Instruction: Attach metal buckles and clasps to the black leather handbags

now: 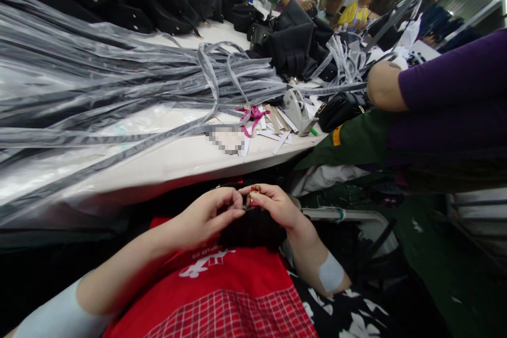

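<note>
My left hand [219,210] is above my lap with its thumb and fingers closed in a pinch. A thin dark edge or end shows at its fingertips, too small to name. Facing it, fingertips nearly touching, my right hand [274,205] grips a small red piece with a gold-coloured part [255,190] between thumb and fingers; its kind is not clear. Beneath both hands a black item, apparently a bag [253,229], rests on my lap against my red apron [233,280]. Its lower part blends into shadow.
Long plastic-wrapped dark straps [158,82] spread over the white table [170,161]. Black bags [291,42] are piled behind. A grey tape dispenser [298,112], paper strips and a pink tangle [253,116] lie near the edge. A co-worker's purple sleeve [455,71] is close on the right.
</note>
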{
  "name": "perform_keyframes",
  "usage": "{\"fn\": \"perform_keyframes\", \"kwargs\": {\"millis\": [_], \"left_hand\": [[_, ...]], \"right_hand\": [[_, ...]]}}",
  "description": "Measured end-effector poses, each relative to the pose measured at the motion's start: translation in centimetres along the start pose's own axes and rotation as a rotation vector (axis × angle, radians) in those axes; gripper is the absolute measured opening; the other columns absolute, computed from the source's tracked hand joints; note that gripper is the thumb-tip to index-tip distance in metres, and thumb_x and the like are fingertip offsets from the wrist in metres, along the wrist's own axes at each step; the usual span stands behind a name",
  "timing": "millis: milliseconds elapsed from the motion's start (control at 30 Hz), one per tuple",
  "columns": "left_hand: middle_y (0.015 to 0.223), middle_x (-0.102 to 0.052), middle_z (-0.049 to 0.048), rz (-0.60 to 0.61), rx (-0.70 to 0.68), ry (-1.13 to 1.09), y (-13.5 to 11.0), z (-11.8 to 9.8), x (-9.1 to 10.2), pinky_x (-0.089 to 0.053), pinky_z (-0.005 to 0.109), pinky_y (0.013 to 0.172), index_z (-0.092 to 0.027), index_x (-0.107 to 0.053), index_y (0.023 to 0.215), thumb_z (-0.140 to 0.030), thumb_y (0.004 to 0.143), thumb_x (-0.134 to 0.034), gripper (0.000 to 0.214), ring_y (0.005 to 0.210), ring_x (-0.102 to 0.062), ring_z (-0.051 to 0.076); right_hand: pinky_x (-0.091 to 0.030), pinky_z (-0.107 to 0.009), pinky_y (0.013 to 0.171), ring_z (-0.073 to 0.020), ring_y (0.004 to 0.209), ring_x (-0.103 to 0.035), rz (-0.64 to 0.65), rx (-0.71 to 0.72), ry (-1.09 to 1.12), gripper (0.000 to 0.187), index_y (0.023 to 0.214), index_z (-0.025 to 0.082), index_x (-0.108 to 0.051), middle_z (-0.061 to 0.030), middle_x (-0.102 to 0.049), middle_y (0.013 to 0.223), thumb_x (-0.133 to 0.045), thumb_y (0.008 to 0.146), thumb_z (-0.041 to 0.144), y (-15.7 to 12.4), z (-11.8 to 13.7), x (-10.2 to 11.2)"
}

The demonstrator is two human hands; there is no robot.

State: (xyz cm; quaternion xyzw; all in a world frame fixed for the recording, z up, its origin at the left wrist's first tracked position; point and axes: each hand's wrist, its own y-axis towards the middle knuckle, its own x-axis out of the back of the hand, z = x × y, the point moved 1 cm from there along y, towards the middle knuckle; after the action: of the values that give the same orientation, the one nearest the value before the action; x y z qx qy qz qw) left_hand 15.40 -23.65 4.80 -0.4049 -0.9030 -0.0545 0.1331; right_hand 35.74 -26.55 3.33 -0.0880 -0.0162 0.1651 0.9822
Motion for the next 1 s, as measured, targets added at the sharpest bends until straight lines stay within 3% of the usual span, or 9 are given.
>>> {"fn": "perform_keyframes", "kwargs": {"millis": [100, 233, 400, 467, 533, 633, 700, 800, 1000], "left_hand": [[0.086, -0.058, 0.0035, -0.129, 0.01, -0.242, -0.1, 0.2, 0.4, -0.042, 0.025, 0.067, -0.018, -0.049, 0.082, -0.036, 0.093, -0.048, 0.021, 0.075, -0.05, 0.013], [0.107, -0.061, 0.009, -0.201, 0.065, -0.537, -0.4, 0.8, 1.1, -0.038, 0.023, 0.058, -0.017, -0.047, 0.081, -0.036, 0.09, -0.056, 0.023, 0.064, -0.044, 0.008], [0.077, -0.056, 0.001, -0.304, 0.143, -0.712, -1.3, 2.3, 2.5, -0.029, 0.02, 0.049, -0.017, -0.051, 0.082, -0.035, 0.079, -0.069, 0.026, 0.055, -0.039, 0.007], [0.072, -0.054, -0.0017, -0.347, 0.208, -0.69, -1.7, 3.4, 2.8, -0.026, 0.02, 0.048, -0.018, -0.054, 0.091, -0.034, 0.075, -0.069, 0.027, 0.053, -0.038, 0.007], [0.067, -0.053, -0.0025, -0.351, 0.267, -0.574, -2.1, 4.7, 2.9, -0.024, 0.02, 0.048, -0.017, -0.058, 0.093, -0.033, 0.073, -0.063, 0.026, 0.051, -0.036, 0.008], [0.052, -0.044, -0.0037, -0.352, 0.313, -0.336, -2.3, 6.5, 2.5, -0.024, 0.022, 0.048, -0.016, -0.058, 0.068, -0.03, 0.069, -0.049, 0.017, 0.049, -0.033, 0.01], [0.047, -0.036, -0.0045, -0.361, 0.314, -0.27, -2.1, 7.4, 2.1, -0.023, 0.024, 0.047, -0.018, -0.049, 0.056, -0.031, 0.066, -0.042, 0.018, 0.047, -0.03, 0.011], [0.049, -0.031, -0.0043, -0.36, 0.29, -0.276, -1.8, 7.9, 1.4, -0.022, 0.025, 0.047, -0.021, -0.037, 0.052, -0.04, 0.07, -0.038, 0.026, 0.048, -0.027, 0.011], [0.053, -0.022, -0.007, -0.348, 0.34, 0.036, -1.1, 7.1, 0.3, -0.014, 0.026, 0.048, -0.022, -0.027, 0.054, -0.062, 0.066, -0.062, 0.054, 0.051, -0.02, 0.009]], "right_hand": [[-0.042, -0.024, 0.069, -0.0112, 0.071, -0.054, -0.15, -0.027, 0.008, 0.032, 0.108, 0.016, -0.071, -0.0023, -0.064, 0.083, -0.056, 0.089, 0.038, 0.3, -0.7, 0.1], [-0.045, -0.026, 0.08, -0.0147, 0.086, -0.059, -0.119, 0.004, 0.161, 0.033, 0.105, 0.018, -0.072, -0.0054, -0.067, 0.097, -0.06, 0.086, 0.043, -0.4, -0.7, 0.6], [-0.048, -0.027, 0.055, -0.0177, 0.062, -0.065, 0.403, -0.255, 0.362, 0.085, 0.093, 0.009, -0.072, -0.0133, -0.07, 0.078, -0.022, 0.085, 0.078, -0.8, -0.4, 0.8], [-0.042, -0.025, 0.044, -0.0161, 0.047, -0.06, 0.627, -0.439, 0.188, 0.082, 0.092, 0.009, -0.07, -0.0103, -0.067, 0.066, -0.026, 0.083, 0.077, -0.3, -0.5, -0.1], [-0.04, -0.024, 0.045, -0.0141, 0.045, -0.057, 0.518, -0.485, -0.188, 0.058, 0.089, 0.012, -0.068, -0.0065, -0.065, 0.062, -0.04, 0.087, 0.063, 0.7, -0.7, -1.3], [-0.043, -0.025, 0.059, -0.0148, 0.06, -0.058, -0.049, -0.265, -0.861, 0.024, 0.074, 0.016, -0.063, -0.0051, -0.064, 0.067, -0.052, 0.085, 0.035, 2.0, -1.0, -3.0], [-0.043, -0.028, 0.069, -0.0173, 0.073, -0.059, -0.277, -0.093, -1.079, 0.011, 0.081, 0.018, -0.064, -0.0062, -0.065, 0.079, -0.055, 0.081, 0.025, 2.5, -1.4, -3.9], [-0.044, -0.027, 0.07, -0.0158, 0.075, -0.056, -0.282, 0.036, -0.978, 0.022, 0.099, 0.018, -0.062, -0.0044, -0.063, 0.087, -0.058, 0.078, 0.022, 3.0, -2.4, -4.4], [-0.036, -0.021, 0.052, -0.0084, 0.053, -0.04, -0.075, -0.074, -0.399, 0.019, 0.093, 0.018, -0.058, 0.0054, -0.051, 0.065, -0.063, 0.078, 0.029, 4.2, -5.0, -4.0]]}}
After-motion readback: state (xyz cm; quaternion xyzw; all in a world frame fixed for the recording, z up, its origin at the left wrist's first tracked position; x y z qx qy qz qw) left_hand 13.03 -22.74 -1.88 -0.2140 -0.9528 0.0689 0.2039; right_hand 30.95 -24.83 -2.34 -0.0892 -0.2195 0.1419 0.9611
